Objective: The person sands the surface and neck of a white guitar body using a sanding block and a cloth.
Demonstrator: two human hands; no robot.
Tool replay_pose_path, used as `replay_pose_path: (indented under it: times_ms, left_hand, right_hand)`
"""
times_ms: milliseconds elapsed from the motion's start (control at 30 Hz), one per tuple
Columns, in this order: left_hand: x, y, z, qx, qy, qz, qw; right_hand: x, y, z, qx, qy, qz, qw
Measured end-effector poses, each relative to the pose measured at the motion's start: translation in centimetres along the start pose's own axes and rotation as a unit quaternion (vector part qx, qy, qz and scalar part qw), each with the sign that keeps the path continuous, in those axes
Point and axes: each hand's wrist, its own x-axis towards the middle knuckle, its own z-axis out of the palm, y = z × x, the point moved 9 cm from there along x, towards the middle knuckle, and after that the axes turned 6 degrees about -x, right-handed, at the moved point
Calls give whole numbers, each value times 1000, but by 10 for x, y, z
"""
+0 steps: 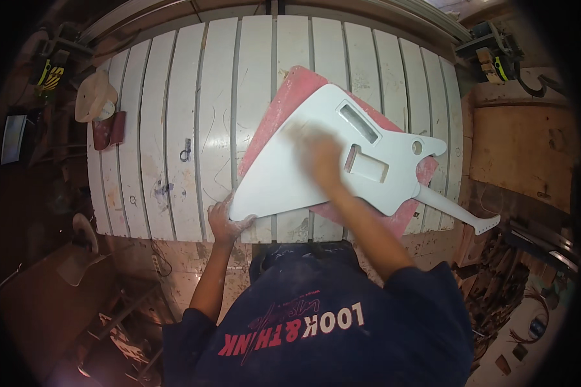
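A white, angular electric guitar body [290,174] lies flat, with rectangular cut-outs and a round hole in it. Its white neck [448,208] points to the lower right and ends in a headstock with a row of small holes. Beneath the body is a dusty pink mat [297,80]. My left hand [229,219] grips the pointed lower-left corner of the body, fingers and thumb around its edge. Over the body's upper face, left of the cut-outs, my right hand [319,155] is smeared by motion. Whether it holds a thing there cannot be made out.
The white slatted table [168,129] has gaps between its boards and scattered stains. At its left edge sit a round beige pad [95,97] and a folded dark red sheet [108,131]. A wooden cabinet [519,151] stands to the right. Stacked wood pieces [497,271] lie at lower right.
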Motion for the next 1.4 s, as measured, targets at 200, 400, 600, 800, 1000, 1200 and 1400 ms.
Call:
replay_pose_path:
  times_ms: [200,400,600,800,1000,1200,1400]
  left_hand:
    - [9,8,6,0,3,22,1000]
    - [3,2,3,-15,0,-20,1000]
    - [2,-1,6,-15,-24,-40,999]
    - [4,-1,9,-35,-14,-38,999]
    - [2,0,5,-23,-8,-25,999]
    - [7,5,6,-14,1,-18,1000]
    - [3,3,3,-24,12,6,1000]
  right_hand:
    - [-16,11,38,15,78,80,994]
    - [3,11,-18,42,92,10,995]
    - [-84,-112,-16,92,128,-127,979]
    - [-15,-13,6,55,62,24,996]
    - [-66,-80,-22,83,179,-129,972]
    - [-25,-2,-23,4,197,16,980]
    - [-59,-49,-4,116,112,-95,982]
